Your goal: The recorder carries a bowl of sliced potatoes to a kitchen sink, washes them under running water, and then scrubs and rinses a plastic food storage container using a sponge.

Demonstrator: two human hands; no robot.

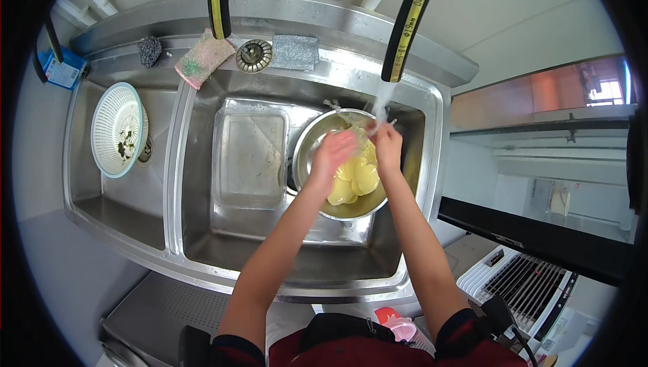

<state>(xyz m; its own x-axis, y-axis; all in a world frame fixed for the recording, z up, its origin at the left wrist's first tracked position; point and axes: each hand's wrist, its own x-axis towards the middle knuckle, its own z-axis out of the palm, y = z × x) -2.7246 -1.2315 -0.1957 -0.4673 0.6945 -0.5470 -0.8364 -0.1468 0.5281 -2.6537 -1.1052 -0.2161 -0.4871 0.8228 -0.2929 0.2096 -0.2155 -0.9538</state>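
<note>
A stainless steel bowl (304, 157) stands in the right basin of the sink. Wet, pale yellow slices (354, 184), which look like peeled potato, lie in it. From a black and yellow hose (405, 27), running water (383, 98) falls at the bowl's far right side. My left hand (336, 150), blurred by motion, is over the bowl above the slices. At the bowl's right rim, my right hand (389, 145) has its fingers bent beside the stream. Blur and splashing hide both sets of fingertips, so whether either hand holds anything is unclear.
Left of the bowl sits a clear rectangular container (251, 159). A white colander (112, 129) with green scraps leans in the left basin. Along the back ledge are a steel scourer (150, 51), a pink sponge cloth (205, 58), a drain strainer (254, 56) and a grey cloth (295, 53). A second hose (218, 0) hangs above.
</note>
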